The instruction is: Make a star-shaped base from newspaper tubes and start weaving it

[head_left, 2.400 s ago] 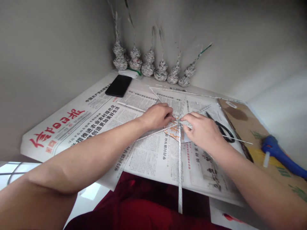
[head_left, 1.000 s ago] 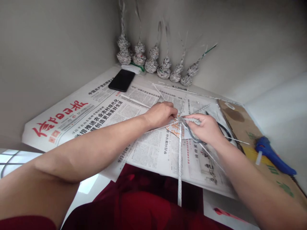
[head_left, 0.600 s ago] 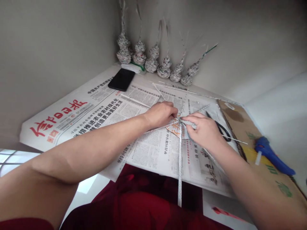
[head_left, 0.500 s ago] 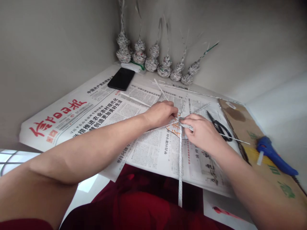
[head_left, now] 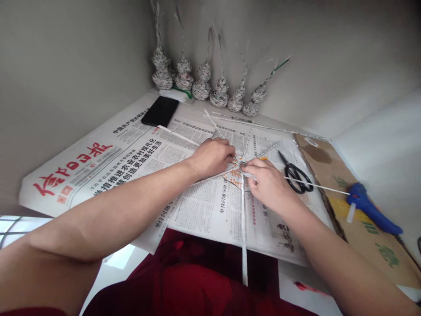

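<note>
Several rolled newspaper strips cross and fan out from a small hub between my two hands. One flattened strip (head_left: 244, 232) runs from the hub over the table edge toward my lap. My right hand (head_left: 268, 182) pinches the strips at the hub from the right, thumb and fingers closed. From the left, my left hand (head_left: 213, 156) curls its fingers closed at the hub's edge, apparently on a paper strip; its fingertips are partly hidden. Beneath the hub lies a piece with orange characters (head_left: 235, 179). A thin paper strip (head_left: 324, 188) sticks out rightward past my right hand.
Newspaper sheets (head_left: 204, 215) cover the table. Black scissors (head_left: 297, 177) and a blue glue gun (head_left: 371, 210) on cardboard (head_left: 315, 160) lie to the right. A black phone (head_left: 160, 110) rests at back left. Several woven paper gourds (head_left: 201, 82) line the wall.
The view has shifted slightly, moving most things a little left. The thin strip on the right has swung, its end now meeting the glue gun. Both hands stay closed at the hub.
</note>
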### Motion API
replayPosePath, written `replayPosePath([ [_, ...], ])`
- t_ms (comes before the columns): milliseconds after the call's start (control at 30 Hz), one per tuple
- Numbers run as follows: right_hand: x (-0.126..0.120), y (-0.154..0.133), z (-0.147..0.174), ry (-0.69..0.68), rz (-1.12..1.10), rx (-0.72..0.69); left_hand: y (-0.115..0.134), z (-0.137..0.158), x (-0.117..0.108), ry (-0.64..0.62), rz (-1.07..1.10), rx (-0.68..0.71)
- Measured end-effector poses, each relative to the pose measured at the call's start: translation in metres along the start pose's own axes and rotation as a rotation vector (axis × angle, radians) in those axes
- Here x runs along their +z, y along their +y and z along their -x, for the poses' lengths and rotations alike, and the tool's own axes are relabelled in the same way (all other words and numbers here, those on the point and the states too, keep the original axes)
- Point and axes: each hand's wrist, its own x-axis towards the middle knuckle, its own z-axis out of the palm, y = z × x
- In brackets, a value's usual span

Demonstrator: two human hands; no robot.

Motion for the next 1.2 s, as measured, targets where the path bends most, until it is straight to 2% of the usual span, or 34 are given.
replayPosePath([
  [167,0.002,-0.005,0.001,0.012,0.029,-0.007,0.001,0.0,-0.002,-0.008,-0.007,-0.017],
  [267,0.006,0.003,0.003,0.105,-0.104,0.018,0.001,0.0,-0.002,-0.017,0.001,-0.021],
  [400,0.002,0.023,0.006,0.251,-0.497,0.268,0.002,0.0,-0.003,-0.037,-0.001,-0.019],
  [500,-0.009,0.029,0.008,0.286,-0.566,0.403,0.003,0.0,-0.005,-0.043,0.0,-0.018],
  [567,-0.014,0.027,0.008,0.267,-0.489,0.357,0.003,0.0,-0.005,-0.042,0.001,-0.016],
  [667,-0.013,0.019,0.006,0.202,-0.27,0.183,0.002,0.0,-0.004,-0.035,0.003,-0.017],
  [800,-0.006,0.005,0.001,0.051,-0.01,0.013,0.001,-0.001,-0.002,-0.031,0.013,-0.01],
  [967,-0.01,-0.008,-0.006,-0.117,0.211,-0.024,0.002,0.0,-0.001,-0.031,0.009,0.004],
  [1200,-0.006,-0.008,-0.005,-0.098,0.174,-0.015,0.001,0.001,-0.001,-0.026,0.031,0.008],
])
